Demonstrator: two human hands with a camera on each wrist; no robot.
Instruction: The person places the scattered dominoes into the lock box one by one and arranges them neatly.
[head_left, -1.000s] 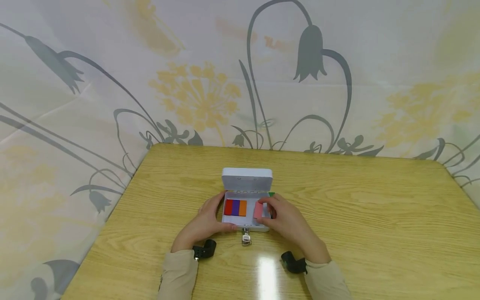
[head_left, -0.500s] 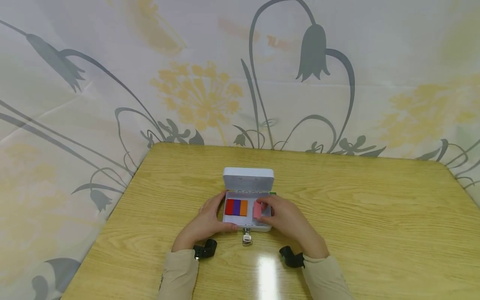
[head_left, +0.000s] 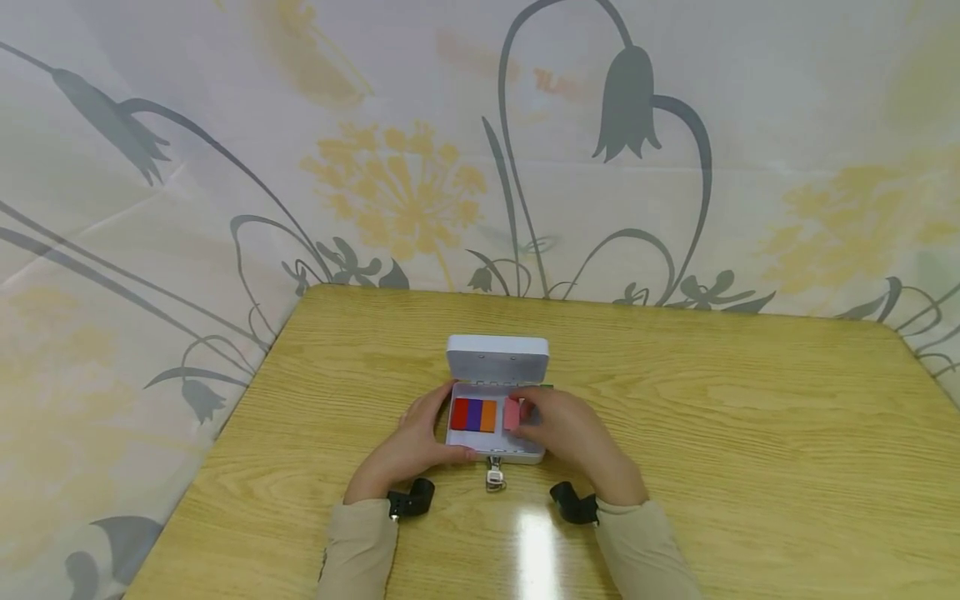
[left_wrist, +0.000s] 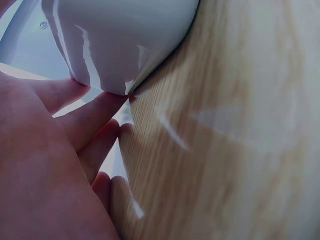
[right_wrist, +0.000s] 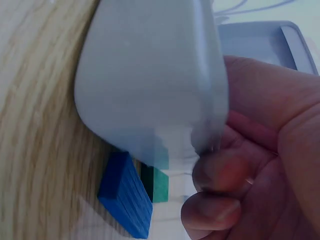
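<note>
A white metal cash box (head_left: 486, 444) stands on the table with its lid (head_left: 497, 347) raised. My left hand (head_left: 414, 437) holds the box by its left side, thumb on the front edge and fingertips at the back corner. Inside, a red block (head_left: 459, 414), a purple block (head_left: 474, 415) and an orange block (head_left: 488, 416) lie side by side on the left. My right hand (head_left: 577, 425) reaches over the right wall and pinches a pink block (head_left: 512, 414) inside the box, a small gap right of the orange one. The pink block is hidden in both wrist views.
Keys (head_left: 495, 477) hang from the lock at the box's front. Beyond the box's right side, a blue block (right_wrist: 125, 197) and a green block (right_wrist: 159, 185) lie on the wood-grain table (head_left: 750, 433). A flower-patterned cloth (head_left: 420, 83) hangs behind the table.
My right hand has moved slightly left with the pink block, narrowing the gap to the orange block. My left hand stays on the box.
</note>
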